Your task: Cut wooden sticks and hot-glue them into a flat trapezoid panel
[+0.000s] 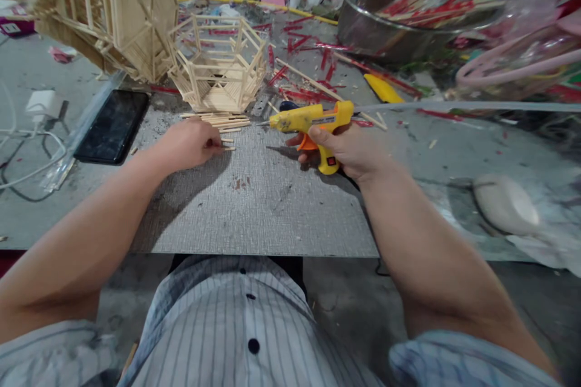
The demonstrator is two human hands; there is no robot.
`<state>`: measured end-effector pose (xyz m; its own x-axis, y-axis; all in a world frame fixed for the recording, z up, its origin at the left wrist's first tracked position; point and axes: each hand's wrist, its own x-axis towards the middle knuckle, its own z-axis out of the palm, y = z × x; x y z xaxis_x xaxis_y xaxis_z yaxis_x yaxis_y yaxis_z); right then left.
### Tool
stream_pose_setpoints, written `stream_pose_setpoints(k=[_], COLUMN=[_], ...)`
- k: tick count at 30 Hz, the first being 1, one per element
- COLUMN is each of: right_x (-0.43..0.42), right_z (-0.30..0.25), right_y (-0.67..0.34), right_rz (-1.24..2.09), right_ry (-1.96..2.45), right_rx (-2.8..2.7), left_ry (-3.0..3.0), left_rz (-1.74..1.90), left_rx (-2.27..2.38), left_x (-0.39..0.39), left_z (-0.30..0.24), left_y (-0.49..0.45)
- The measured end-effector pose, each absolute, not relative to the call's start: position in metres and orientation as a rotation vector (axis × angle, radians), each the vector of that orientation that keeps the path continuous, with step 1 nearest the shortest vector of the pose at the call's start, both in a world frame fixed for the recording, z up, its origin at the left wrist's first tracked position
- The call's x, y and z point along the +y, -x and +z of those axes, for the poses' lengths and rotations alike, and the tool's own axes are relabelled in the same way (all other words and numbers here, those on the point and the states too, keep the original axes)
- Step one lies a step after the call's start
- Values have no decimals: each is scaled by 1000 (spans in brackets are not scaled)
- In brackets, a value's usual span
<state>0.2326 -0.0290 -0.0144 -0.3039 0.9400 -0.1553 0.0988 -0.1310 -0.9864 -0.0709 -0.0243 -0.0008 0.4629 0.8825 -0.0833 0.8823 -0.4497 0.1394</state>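
Just in front of the hexagonal stick frame, a pile of short wooden sticks lies flat on the worktop. The left hand rests at the pile's near edge, fingers bunched together, pinching a stray stick's end. To the frame's right, the right hand wraps its fingers round a yellow glue gun. The nozzle faces the pile and is held off the surface, likely to keep the hot tip clear. A black phone lies to the frame's left.
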Motion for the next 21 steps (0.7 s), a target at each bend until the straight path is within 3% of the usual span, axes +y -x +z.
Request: stream_pose_setpoints(k=[21], right_x=[-36], right_z=[-13], right_y=[-218], right_rz=[1520], right_ry=[1345], right_rx=[-1758], left_ry=[-2564], left_rz=[133], left_rx=[1482], left_x=[-24], left_z=[-17], left_y=[66])
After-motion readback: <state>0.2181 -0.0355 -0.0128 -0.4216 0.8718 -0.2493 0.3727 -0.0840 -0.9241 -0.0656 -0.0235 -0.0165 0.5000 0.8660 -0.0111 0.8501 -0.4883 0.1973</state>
